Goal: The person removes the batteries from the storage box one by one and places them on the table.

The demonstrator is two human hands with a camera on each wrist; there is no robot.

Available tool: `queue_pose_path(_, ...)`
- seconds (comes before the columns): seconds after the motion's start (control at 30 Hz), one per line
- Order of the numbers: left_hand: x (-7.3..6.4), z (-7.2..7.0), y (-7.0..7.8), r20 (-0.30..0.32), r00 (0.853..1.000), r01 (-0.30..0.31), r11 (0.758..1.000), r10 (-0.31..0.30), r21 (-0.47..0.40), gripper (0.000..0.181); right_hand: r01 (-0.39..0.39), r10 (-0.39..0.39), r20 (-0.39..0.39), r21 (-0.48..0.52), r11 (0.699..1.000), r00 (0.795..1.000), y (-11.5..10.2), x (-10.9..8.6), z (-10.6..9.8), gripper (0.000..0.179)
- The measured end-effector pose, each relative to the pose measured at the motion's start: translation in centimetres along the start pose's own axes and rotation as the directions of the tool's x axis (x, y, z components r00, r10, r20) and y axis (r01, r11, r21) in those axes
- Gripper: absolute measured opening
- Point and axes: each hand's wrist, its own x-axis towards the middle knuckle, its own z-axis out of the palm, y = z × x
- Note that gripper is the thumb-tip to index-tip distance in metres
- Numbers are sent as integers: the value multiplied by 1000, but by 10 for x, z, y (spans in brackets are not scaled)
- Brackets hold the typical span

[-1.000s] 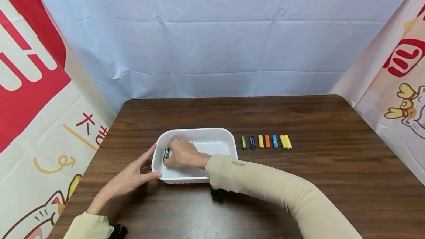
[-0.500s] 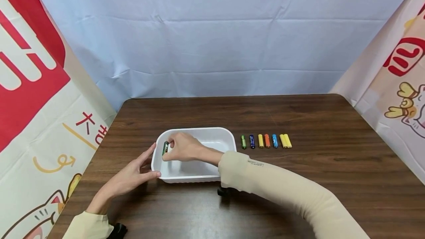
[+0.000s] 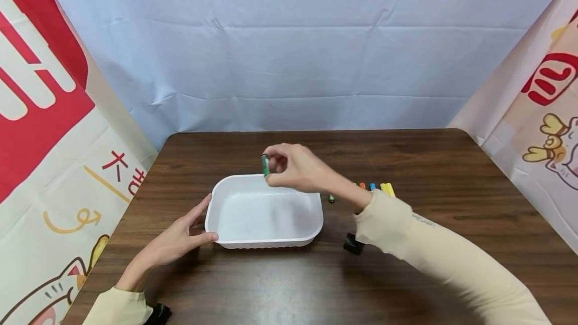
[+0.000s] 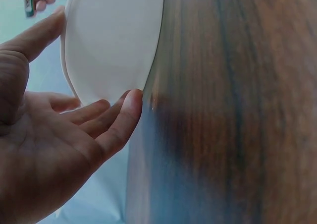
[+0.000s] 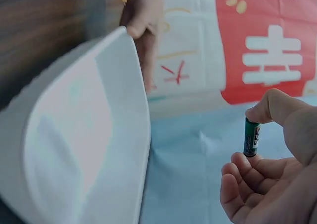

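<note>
A green battery (image 3: 265,164) is pinched by its two ends between the thumb and fingers of my right hand (image 3: 300,167), up above the far rim of a white plastic tray (image 3: 266,243). The right wrist view shows the same battery (image 5: 251,136) upright between thumb and fingertips, with the other fingers curled. My left hand (image 3: 178,239) touches the tray's left end with spread, nearly straight fingers and thumb. In the left wrist view those fingers (image 4: 119,127) lie along the tray wall. Nothing lies inside the tray.
Right of the tray, a row of batteries is partly hidden by my right wrist: a green battery (image 3: 331,198), an orange battery (image 3: 363,185), a blue battery (image 3: 372,186) and yellow batteries (image 3: 387,189) show. The dark wooden table (image 3: 253,290) ends at a pale backdrop cloth (image 3: 289,79).
My right hand has lifted the green battery from the tray's left end and carried it up and to the right, past the far rim. My left hand has stayed put.
</note>
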Motion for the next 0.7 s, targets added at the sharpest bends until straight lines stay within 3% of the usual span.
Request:
queue_pose_path(0.4, 1, 0, 3, -1, 1000, 21, 1000, -21, 5, 88, -152, 150, -70, -13, 988, 986, 45, -62, -96, 41)
queue_pose_path(0.53, 1, 1, 2, 1, 1000, 32, 1000, -32, 1, 88, -214, 205, -102, -82, 973, 973, 66, -83, -122, 41)
queue_pose_path(0.7, 1, 1, 3, 3, 999, 47, 999, -47, -9, 90, -249, 233, -107, -185, 951, 967, 100, -110, -140, 44)
